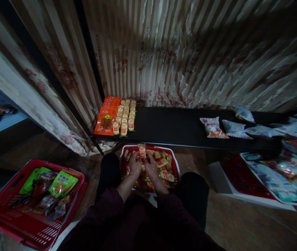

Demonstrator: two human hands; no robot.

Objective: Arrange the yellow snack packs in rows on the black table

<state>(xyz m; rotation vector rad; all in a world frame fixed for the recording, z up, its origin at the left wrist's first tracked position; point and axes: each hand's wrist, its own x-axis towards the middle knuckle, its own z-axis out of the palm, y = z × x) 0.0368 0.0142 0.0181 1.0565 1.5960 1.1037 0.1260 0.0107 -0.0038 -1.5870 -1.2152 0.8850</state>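
Between the fingertips of both hands is a small yellow snack packet (142, 151) with a red and white label, held upright over a basket (176, 163) full of similar packets. My left hand (134, 166) pinches it from the left, and my right hand (151, 168) closes on it from the right. Just beyond the basket, a black shelf (164, 123) carries rows of yellow packets (124, 116) at its left end. Flat orange packages (108, 113) lie beside those rows, against the shelf's left edge.
A red basket (33, 164) with green and clear snack bags stands at the lower left. White and red snack bags (213, 127) lie on the shelf's right part. Another container (235, 181), heaped with bags, is at the right. Black metal posts rise at the left.
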